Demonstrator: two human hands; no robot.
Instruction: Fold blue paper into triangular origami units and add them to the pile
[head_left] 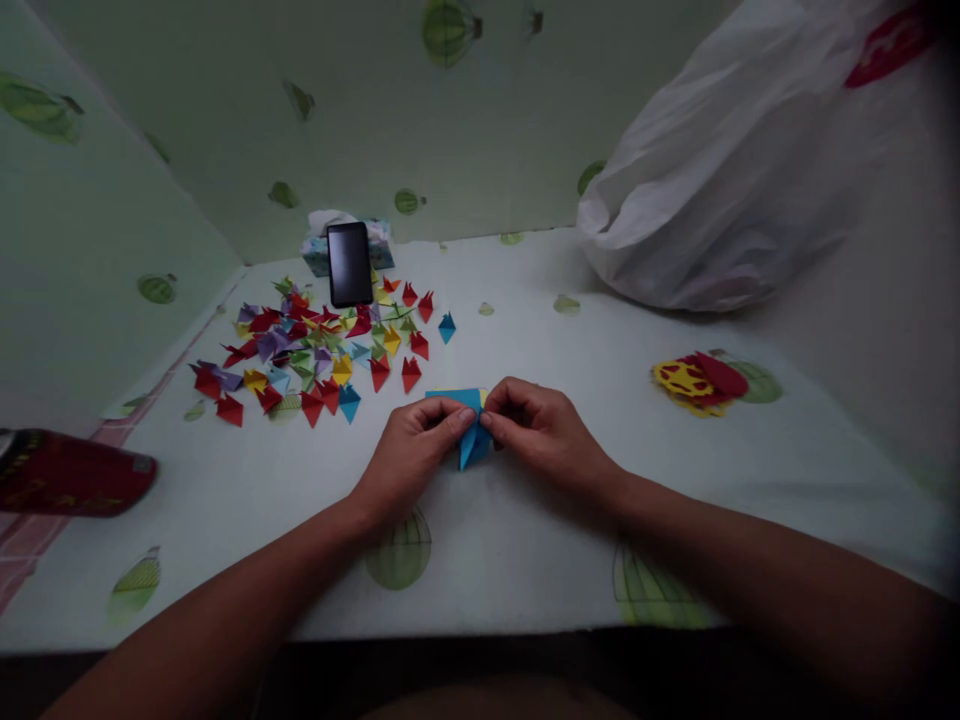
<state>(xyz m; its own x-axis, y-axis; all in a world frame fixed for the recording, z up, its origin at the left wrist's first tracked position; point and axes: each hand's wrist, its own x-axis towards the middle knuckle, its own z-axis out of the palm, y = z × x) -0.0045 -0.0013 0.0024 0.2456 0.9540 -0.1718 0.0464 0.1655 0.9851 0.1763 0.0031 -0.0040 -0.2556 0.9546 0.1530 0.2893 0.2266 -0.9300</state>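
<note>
Between my hands is a blue piece of folded origami paper [468,447], its lower end narrowing to a point. My left hand [417,440] pinches it from the left, thumb on top. From the right, my right hand [546,428] grips its edge between thumb and fingertips. Beneath or behind it lies more blue paper [448,396] with a thin pale yellow edge; whether the two are joined is hidden by my fingers. Just beyond my left hand, a pile of small folded paper pieces [328,393] in several colours spreads over the table, with one blue piece [447,327] apart.
A dark-screened phone [349,265] leans on a tissue box [381,243] behind the pile. At left lies a red can [79,475]. Yellow and red cut-out shapes [694,384] lie on the right of the table [555,590]. A big white plastic bag [697,200] stands at back right.
</note>
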